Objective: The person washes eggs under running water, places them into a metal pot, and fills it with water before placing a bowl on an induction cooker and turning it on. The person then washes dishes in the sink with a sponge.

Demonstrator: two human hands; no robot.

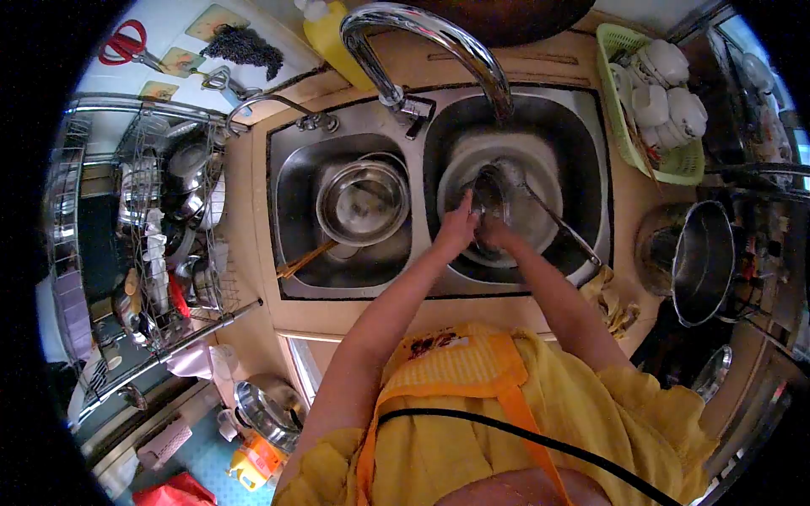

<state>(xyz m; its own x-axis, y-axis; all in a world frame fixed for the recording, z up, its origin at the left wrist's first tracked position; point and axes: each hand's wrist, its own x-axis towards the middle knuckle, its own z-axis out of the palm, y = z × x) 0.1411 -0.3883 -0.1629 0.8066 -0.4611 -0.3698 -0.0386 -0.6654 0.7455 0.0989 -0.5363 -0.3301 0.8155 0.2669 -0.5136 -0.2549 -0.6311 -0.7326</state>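
Note:
In the right sink bowl stands a wide metal basin [544,190] with water in it. Tilted on edge inside it is a dark, shiny metal bowl [489,190]. My left hand [458,224] grips the near left side of this bowl, the index finger stretched along it. Close against its lower right side is my right hand [499,235], its fingers hidden by the bowl and the wrist. A long-handled utensil [557,221] leans from the basin over the sink's near right edge; its head is partly under water.
The chrome faucet [451,38] arches over the right sink. Nested metal pots [363,202] and chopsticks [305,259] occupy the left sink. A green basket [620,126] of white bowls and a large pot [704,261] stand right. A crumpled cloth [609,304] lies near the sink corner.

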